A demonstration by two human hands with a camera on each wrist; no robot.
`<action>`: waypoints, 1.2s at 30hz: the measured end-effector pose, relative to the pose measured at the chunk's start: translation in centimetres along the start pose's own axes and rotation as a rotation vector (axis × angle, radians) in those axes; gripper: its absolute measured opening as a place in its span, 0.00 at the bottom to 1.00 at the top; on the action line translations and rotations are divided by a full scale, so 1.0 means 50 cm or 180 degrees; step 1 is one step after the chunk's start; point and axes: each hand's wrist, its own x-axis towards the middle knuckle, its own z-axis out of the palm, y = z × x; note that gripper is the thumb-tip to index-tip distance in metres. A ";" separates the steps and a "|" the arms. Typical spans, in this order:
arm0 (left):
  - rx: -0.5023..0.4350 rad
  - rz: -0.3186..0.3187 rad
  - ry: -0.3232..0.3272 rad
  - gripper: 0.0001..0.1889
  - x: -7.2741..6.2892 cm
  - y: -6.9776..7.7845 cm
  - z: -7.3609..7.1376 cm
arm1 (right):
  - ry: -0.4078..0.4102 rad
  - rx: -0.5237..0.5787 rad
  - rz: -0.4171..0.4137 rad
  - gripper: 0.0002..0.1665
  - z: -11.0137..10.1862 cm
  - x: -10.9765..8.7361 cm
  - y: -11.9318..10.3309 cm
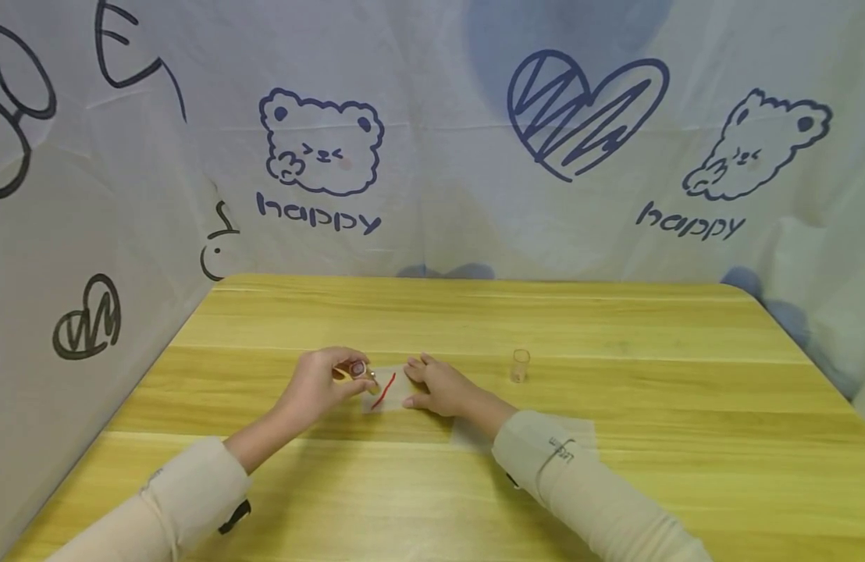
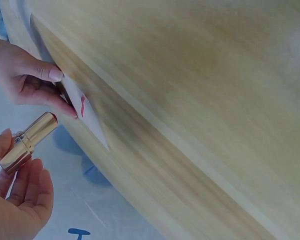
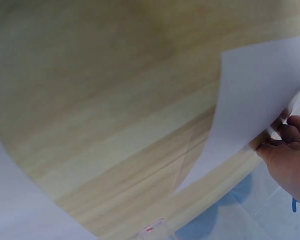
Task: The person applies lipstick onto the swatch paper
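Note:
My left hand (image 1: 323,382) grips a gold lipstick (image 2: 32,137) between thumb and fingers. The lipstick's red end (image 2: 54,118) is just visible, turned toward a small white paper (image 1: 397,396). A slanting red streak (image 1: 385,392) runs across this paper, and the lipstick is close by its left side. At the paper's right side, my right hand (image 1: 439,386) rests with spread thumb and fingertips on the sheet. Seen from the left wrist, that thumb (image 2: 55,75) lies at the sheet's edge. From the right wrist, the paper (image 3: 260,95) bends slightly upward.
A clear cylindrical cap (image 1: 520,365) stands on the wooden table (image 1: 615,328), right of my right hand. Another white sheet (image 1: 580,429) lies partly beneath the right forearm. White cloth (image 1: 446,156) with drawings hangs behind the table and along its left side.

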 end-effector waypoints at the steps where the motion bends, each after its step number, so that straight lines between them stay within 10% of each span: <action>1: 0.0000 0.0003 0.0008 0.14 -0.001 0.000 0.001 | 0.0010 0.0005 -0.0010 0.37 0.000 0.000 0.000; 36: -0.0436 -0.0138 0.0322 0.14 -0.005 0.001 0.017 | 0.0558 0.0322 -0.0568 0.30 -0.022 -0.033 0.003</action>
